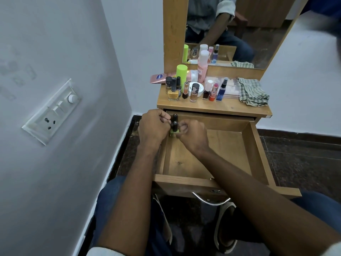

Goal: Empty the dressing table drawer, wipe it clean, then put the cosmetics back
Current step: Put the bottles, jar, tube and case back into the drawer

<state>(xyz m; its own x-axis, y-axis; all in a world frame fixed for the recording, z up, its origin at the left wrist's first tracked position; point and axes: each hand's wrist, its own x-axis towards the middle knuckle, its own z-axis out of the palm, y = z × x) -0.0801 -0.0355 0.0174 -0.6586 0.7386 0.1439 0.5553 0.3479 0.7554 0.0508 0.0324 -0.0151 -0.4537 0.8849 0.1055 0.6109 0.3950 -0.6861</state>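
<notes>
A: Grip first. The left hand [154,126] and the right hand [191,134] are both curled around a pair of small black-capped nail polish bottles [174,123], one with a green base. They are held low at the back-left corner of the open drawer [258,156].

B: Set down or held?

A: Cannot tell if the bases touch the drawer floor; fingers hide them. Both hands are closed on the bottles.

B: State of the drawer otherwise?

A: Pulled fully out. Apart from the two bottles, its wooden floor shows bare.

B: And the rest of the cosmetics?

A: Standing on the dressing table top [221,107]: a yellow polish bottle [173,94], a lime green canister [181,74], a pink bottle [202,66], a blue spray bottle [222,89], a pink tube [158,78] lying flat, and several small items between them.

B: Wiping done?

A: Judged likely. The checked cloth [252,93] lies crumpled at the right end of the top, apart from both hands.

B: Progress estimate?

A: Emptying and wiping appear finished. Refilling looks barely begun: two bottles in, nearly everything else left to move.
</notes>
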